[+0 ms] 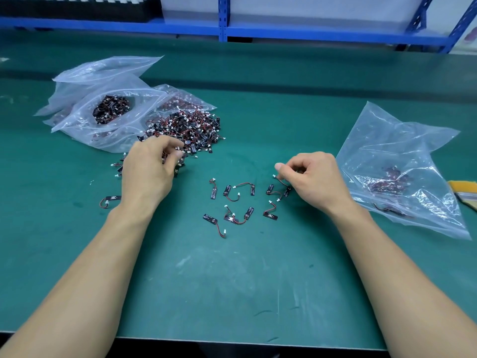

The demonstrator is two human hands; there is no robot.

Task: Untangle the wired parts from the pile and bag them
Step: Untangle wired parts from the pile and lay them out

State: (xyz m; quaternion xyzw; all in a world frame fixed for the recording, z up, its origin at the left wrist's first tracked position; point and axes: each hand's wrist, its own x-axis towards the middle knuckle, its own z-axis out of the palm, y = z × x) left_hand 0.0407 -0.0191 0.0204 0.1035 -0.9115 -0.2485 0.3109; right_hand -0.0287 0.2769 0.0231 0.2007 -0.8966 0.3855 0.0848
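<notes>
While the left hand [148, 174] curls its fingers, it seems, round a clump at the pile [191, 127] and the right hand [313, 177] pinches one wired part [287, 191], tugging could snag neighbouring wires.

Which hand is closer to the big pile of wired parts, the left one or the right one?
Left. The left hand has its fingers curled into the near edge of the pile. The right hand is well apart, to the right, pinching one loose wired part.

Electronics assembly workshop, green anti-static bench mat [232, 280], blue steel shelving [222, 19] behind, heaped pile of wired parts [191, 127], clear zip bags [108, 104]
</notes>
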